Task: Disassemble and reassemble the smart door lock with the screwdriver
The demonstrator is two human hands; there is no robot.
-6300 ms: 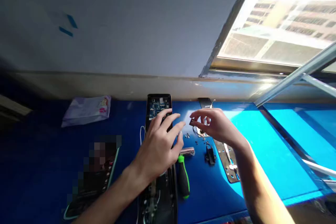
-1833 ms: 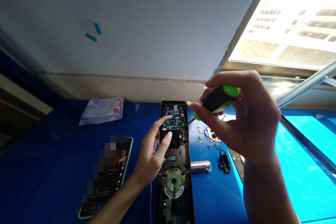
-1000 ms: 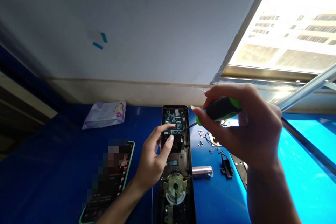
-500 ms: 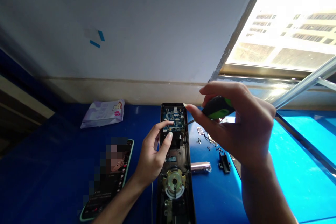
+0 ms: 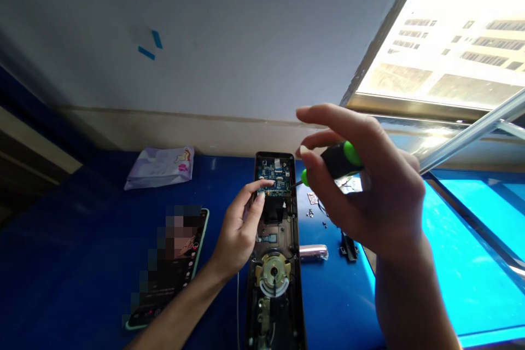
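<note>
One black housing on the blue table, its near end cut off, contains one circuit board and one round brass-coloured mechanism. The left hand lies over the board, its hold impossible to tell; the right hand grips one screwdriver, tip indistinct beside the board.

A hand could pass on the table right of the case, nearer than the roll and bracket. Above those, screws, the right hand and the screwdriver block the way; what sits behind that hand is probably partly hidden. Leftward, a lane runs between packet and phone, ending at the left hand.
</note>
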